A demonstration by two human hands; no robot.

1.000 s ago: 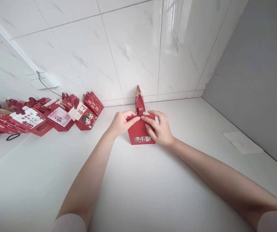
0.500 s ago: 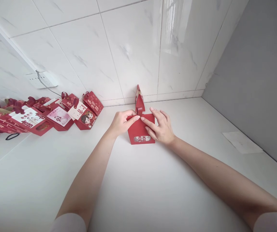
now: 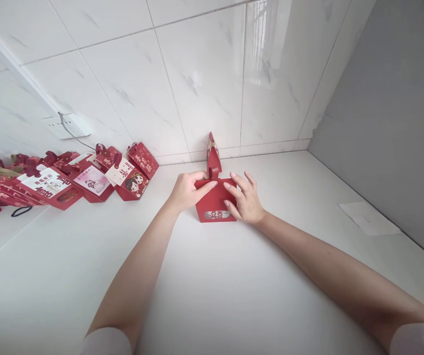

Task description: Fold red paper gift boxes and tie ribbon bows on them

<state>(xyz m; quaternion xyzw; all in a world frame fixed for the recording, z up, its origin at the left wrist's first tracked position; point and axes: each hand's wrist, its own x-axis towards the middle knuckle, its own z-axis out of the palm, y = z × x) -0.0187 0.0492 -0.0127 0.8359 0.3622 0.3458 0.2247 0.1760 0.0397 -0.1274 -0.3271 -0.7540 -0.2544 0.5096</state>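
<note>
A red gift box (image 3: 212, 199) with a small patterned window low on its front stands on the white tabletop in the middle of the view. My left hand (image 3: 190, 190) pinches its top edge at the left, thumb on the front and fingers behind. A red strap handle (image 3: 213, 172) curls up just past that thumb. At the right side of the box, my right hand (image 3: 248, 199) has its fingers spread, fingertips at or close to the front face; I cannot tell whether they press on it.
Behind the box, a second red box (image 3: 213, 153) stands near the tiled wall. At left, several decorated red gift boxes (image 3: 134, 175) with ribbons lie in a row below a wall socket (image 3: 73, 126). A flat white sheet (image 3: 369, 218) lies at right, by a grey panel (image 3: 393, 128).
My right hand's fingers have drawn away from the strap and the left thumb, a little to the right. The left hand keeps its pinch on the box's top edge.
</note>
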